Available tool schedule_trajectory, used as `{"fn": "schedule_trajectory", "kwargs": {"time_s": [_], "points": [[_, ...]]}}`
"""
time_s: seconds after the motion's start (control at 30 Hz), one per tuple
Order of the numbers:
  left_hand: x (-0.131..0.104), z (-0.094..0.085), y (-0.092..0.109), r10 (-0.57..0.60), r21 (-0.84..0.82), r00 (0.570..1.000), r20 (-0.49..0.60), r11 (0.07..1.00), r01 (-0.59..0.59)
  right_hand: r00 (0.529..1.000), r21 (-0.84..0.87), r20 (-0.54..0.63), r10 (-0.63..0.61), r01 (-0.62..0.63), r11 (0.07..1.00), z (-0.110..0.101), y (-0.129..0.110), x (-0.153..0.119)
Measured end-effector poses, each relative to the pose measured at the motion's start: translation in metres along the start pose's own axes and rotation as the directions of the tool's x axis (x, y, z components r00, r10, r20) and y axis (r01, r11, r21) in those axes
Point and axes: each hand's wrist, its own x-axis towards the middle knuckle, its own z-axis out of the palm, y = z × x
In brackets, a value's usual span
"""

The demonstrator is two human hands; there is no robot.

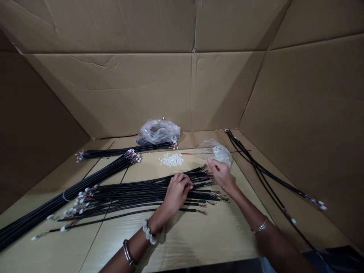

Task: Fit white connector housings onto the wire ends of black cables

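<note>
Black cables (136, 195) lie side by side across the middle of the table, with white connectors (81, 199) at their left ends and bare coloured wires (217, 193) at their right ends. My left hand (178, 189) rests over these cables, its fingers closed round a black cable near the right ends. My right hand (221, 173) is closed in a pinch just above the upper wire ends; what is between its fingertips is too small to make out. A pile of small white connector housings (172, 160) lies beyond my hands, beside a clear bag (223, 153) holding more of them.
A thick cable bundle (93, 182) runs down the left side. Another bundle (122, 150) lies at the back, beside a crumpled plastic bag (159, 132). Loose cables (264, 174) lie along the right. Cardboard walls (142, 83) enclose the back and sides.
</note>
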Motion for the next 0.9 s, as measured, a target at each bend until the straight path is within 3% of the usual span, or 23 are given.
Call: {"fn": "schedule_trajectory", "kwargs": {"time_s": [0.13, 0.23, 0.33, 0.4, 0.57, 0.7, 0.77, 0.9], "points": [[-0.002, 0.001, 0.000, -0.030, -0.119, 0.991, -0.134, 0.993, 0.014, 0.994, -0.075, -0.101, 0.035, -0.042, 0.996, -0.014, 0.014, 0.009], [-0.003, -0.003, 0.001, -0.052, -0.209, 0.950, -0.309, 0.978, -0.014, 0.995, -0.136, -0.087, 0.040, -0.052, 0.989, -0.016, 0.024, 0.015], [-0.003, -0.009, 0.003, -0.026, -0.192, 0.886, -0.463, 0.979, -0.071, 0.997, -0.198, 0.081, -0.001, 0.017, 0.980, 0.000, 0.025, 0.018], [-0.003, -0.013, 0.004, 0.005, -0.168, 0.855, -0.519, 0.980, -0.107, 0.967, -0.222, 0.250, -0.052, 0.109, 0.969, 0.020, 0.020, 0.020], [-0.003, -0.022, 0.004, 0.078, -0.128, 0.784, -0.616, 0.972, -0.197, 0.843, -0.270, 0.529, -0.099, 0.278, 0.922, 0.068, 0.003, 0.036], [-0.002, -0.027, 0.003, 0.092, -0.128, 0.750, -0.654, 0.965, -0.231, 0.770, -0.296, 0.630, -0.101, 0.359, 0.885, 0.078, -0.001, 0.046], [-0.001, -0.029, 0.001, 0.090, -0.147, 0.753, -0.652, 0.959, -0.241, 0.750, -0.306, 0.654, -0.097, 0.380, 0.873, 0.079, 0.001, 0.047], [0.002, -0.033, -0.004, 0.004, -0.262, 0.802, -0.598, 0.944, -0.200, 0.738, -0.321, 0.670, -0.085, 0.390, 0.863, 0.079, 0.004, 0.047]]}}
